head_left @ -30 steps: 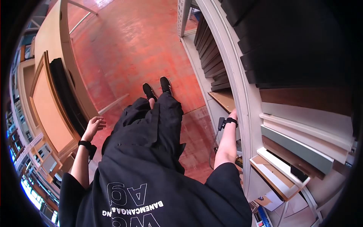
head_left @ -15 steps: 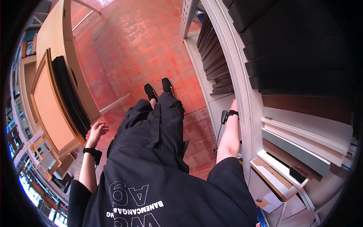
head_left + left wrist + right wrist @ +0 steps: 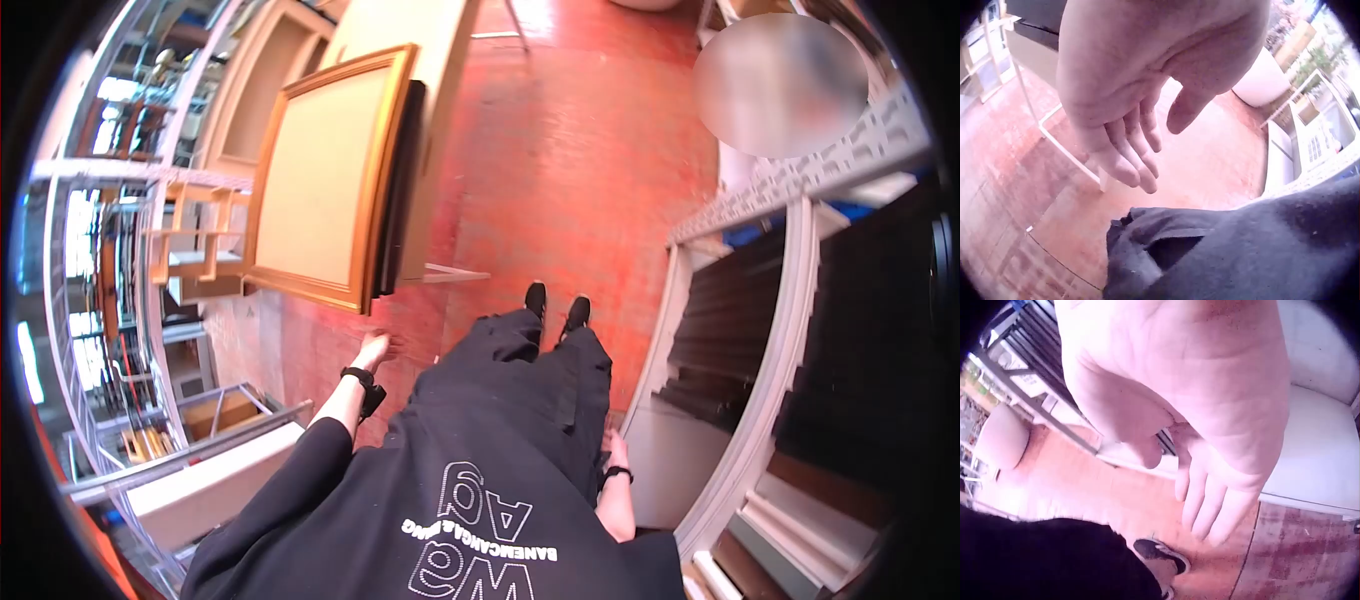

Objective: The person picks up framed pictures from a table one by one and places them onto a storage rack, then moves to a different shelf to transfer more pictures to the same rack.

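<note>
In the left wrist view my left hand (image 3: 1141, 87) hangs with loosely bent fingers and nothing in it. The head view has that left hand (image 3: 374, 350) just below the lower corner of a gold-framed panel (image 3: 315, 180), which leans with dark boards (image 3: 402, 190) against a tan tabletop (image 3: 440, 110). My right hand (image 3: 614, 445) hangs at my right thigh, beside the white side of a shelf rack (image 3: 680, 450). From the right wrist, the right hand (image 3: 1191, 412) shows relaxed fingers pointing down and an unfilled palm.
Dark stacked boards (image 3: 735, 320) fill the rack on my right, behind a pale metal upright (image 3: 775, 350). A blurred patch (image 3: 780, 85) sits at the upper right. Wooden frames and a metal rack (image 3: 160, 180) stand at left. Red floor (image 3: 570, 150) stretches ahead.
My view has turned left, so the gold-framed panel sits nearer the middle. My right hand has come away from the rack to my side, and its arm is lowered.
</note>
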A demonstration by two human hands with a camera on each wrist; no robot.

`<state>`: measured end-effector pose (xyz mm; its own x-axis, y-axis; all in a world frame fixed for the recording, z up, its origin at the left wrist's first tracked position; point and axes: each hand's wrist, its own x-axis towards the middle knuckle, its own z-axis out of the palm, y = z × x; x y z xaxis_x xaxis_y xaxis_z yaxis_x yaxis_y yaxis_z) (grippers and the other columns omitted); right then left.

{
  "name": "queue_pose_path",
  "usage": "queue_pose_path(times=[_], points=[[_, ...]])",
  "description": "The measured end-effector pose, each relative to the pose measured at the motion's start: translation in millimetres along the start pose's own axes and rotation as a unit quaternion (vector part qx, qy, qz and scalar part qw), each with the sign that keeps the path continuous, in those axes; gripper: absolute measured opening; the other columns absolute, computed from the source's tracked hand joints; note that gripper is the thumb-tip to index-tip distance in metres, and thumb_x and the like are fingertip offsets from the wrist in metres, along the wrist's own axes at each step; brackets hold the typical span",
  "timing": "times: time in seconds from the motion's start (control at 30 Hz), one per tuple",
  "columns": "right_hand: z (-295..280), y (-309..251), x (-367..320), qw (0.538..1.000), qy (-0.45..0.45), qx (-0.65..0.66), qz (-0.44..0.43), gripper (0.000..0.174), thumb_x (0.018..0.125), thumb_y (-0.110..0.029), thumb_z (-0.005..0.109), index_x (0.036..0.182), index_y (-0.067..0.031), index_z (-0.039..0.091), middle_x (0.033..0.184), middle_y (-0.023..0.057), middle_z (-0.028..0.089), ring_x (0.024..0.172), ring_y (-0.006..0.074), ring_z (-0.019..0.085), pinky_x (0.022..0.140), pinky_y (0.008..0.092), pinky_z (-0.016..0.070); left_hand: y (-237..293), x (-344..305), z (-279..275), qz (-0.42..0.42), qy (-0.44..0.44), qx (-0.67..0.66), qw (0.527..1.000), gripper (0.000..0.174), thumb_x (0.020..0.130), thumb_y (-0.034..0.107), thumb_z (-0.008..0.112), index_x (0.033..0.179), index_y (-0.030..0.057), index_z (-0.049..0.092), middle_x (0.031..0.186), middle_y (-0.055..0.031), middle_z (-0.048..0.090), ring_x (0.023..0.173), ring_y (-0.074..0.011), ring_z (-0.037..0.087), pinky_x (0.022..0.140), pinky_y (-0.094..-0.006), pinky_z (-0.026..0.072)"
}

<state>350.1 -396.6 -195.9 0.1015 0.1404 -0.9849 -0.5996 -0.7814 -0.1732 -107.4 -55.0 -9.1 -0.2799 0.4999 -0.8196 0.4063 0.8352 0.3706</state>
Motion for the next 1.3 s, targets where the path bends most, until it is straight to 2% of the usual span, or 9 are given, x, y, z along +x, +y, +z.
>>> queue_pose_path(times=[0.17, 0.23, 0.37, 0.47, 0.8, 0.83, 1.07, 1.17, 1.3], points=[[34.6, -31.4, -1.9, 0.988, 0.053, -0.137, -0.056, 0.035, 0.086, -0.028, 0.044, 0.099, 0.0015, 0.058, 0.088, 0.0112, 0.061, 0.075, 0.0190, 0.056, 0.068, 0.0304, 0.0441, -16.4, 27.5, -74.6, 0.062, 0.243, -0.316, 0.915, 0.051, 0.089, 0.042, 0.031, 0.114, 0.0012, 0.046, 0.102, -0.0156, 0.058, 0.086, -0.0281, 0.060, 0.073, -0.0392, 0.0469], [40.0, -55.7, 0.4, 0.976, -0.017, -0.173, -0.133, 0.032, 0.086, -0.025, 0.045, 0.099, 0.0020, 0.058, 0.094, 0.0112, 0.060, 0.083, 0.0196, 0.057, 0.073, 0.0314, 0.0444, 12.1, 22.4, -97.9, 0.050, 0.263, -0.340, 0.901, 0.060, 0.086, 0.053, 0.035, 0.114, 0.0019, 0.045, 0.105, -0.0165, 0.056, 0.085, -0.0292, 0.060, 0.072, -0.0407, 0.0470], [51.1, -124.0, -28.3, 0.994, -0.006, -0.080, -0.073, 0.035, 0.087, -0.024, 0.043, 0.109, 0.0028, 0.051, 0.103, 0.0174, 0.059, 0.094, 0.0243, 0.058, 0.078, 0.0333, 0.0480, 34.1, 32.2, -126.6, 0.070, 0.323, -0.331, 0.884, 0.061, 0.081, 0.056, 0.044, 0.106, 0.0014, 0.051, 0.095, -0.0145, 0.060, 0.076, -0.0256, 0.062, 0.064, -0.0372, 0.0491], [31.9, -150.3, -13.4, 0.992, -0.038, -0.026, -0.116, 0.037, 0.090, -0.025, 0.039, 0.112, 0.0035, 0.045, 0.105, 0.0206, 0.057, 0.095, 0.0284, 0.059, 0.075, 0.0344, 0.0506, 42.6, 39.6, -138.3, 0.072, 0.370, -0.326, 0.867, 0.041, 0.078, 0.041, 0.061, 0.088, 0.0011, 0.059, 0.074, -0.0089, 0.063, 0.059, -0.0197, 0.062, 0.050, -0.0288, 0.0499], [6.2, -162.0, -0.4, 0.993, -0.009, -0.076, -0.090, 0.036, 0.088, -0.026, 0.038, 0.111, 0.0017, 0.044, 0.105, 0.0198, 0.057, 0.095, 0.0291, 0.058, 0.075, 0.0369, 0.0492, 0.3, 112.0, -162.8, 0.086, 0.387, -0.445, 0.803, 0.036, 0.075, 0.031, 0.067, 0.093, 0.0006, 0.058, 0.082, -0.0107, 0.063, 0.066, -0.0187, 0.062, 0.058, -0.0295, 0.0516], [5.9, -156.0, 4.5, 0.994, -0.006, -0.081, -0.077, 0.035, 0.088, -0.023, 0.037, 0.112, 0.0017, 0.044, 0.102, 0.0190, 0.058, 0.091, 0.0281, 0.059, 0.071, 0.0358, 0.0505, 29.2, 63.6, -153.8, 0.095, 0.303, -0.494, 0.810, 0.037, 0.076, 0.032, 0.066, 0.095, 0.0021, 0.058, 0.082, -0.0092, 0.064, 0.066, -0.0175, 0.061, 0.059, -0.0284, 0.0508], [56.4, -160.5, -55.7, 0.975, -0.009, -0.207, -0.084, 0.034, 0.086, -0.019, 0.038, 0.111, 0.0042, 0.045, 0.090, 0.0154, 0.061, 0.065, 0.0193, 0.059, 0.050, 0.0261, 0.0453, 83.2, 11.5, -174.3, 0.245, 0.330, -0.590, 0.695, 0.035, 0.076, 0.022, 0.061, 0.101, -0.0017, 0.055, 0.096, -0.0110, 0.059, 0.086, -0.0212, 0.057, 0.077, -0.0314, 0.0462], [68.1, -172.8, -67.3, 0.971, -0.013, -0.218, -0.101, 0.035, 0.087, -0.019, 0.038, 0.111, 0.0049, 0.044, 0.094, 0.0174, 0.060, 0.070, 0.0216, 0.060, 0.053, 0.0271, 0.0470, 124.8, -45.6, -182.5, 0.327, 0.270, -0.574, 0.700, 0.036, 0.077, 0.021, 0.059, 0.103, -0.0031, 0.053, 0.096, -0.0106, 0.058, 0.089, -0.0207, 0.056, 0.080, -0.0314, 0.0444], [73.8, -182.9, -71.6, 0.961, -0.028, -0.248, -0.119, 0.036, 0.088, -0.019, 0.036, 0.113, 0.0064, 0.043, 0.102, 0.0214, 0.058, 0.081, 0.0262, 0.061, 0.058, 0.0291, 0.0502, 160.1, -67.5, -210.6, 0.304, 0.276, -0.564, 0.716, 0.037, 0.074, 0.020, 0.059, 0.102, -0.0038, 0.053, 0.097, -0.0107, 0.058, 0.088, -0.0207, 0.056, 0.078, -0.0303, 0.0438]])
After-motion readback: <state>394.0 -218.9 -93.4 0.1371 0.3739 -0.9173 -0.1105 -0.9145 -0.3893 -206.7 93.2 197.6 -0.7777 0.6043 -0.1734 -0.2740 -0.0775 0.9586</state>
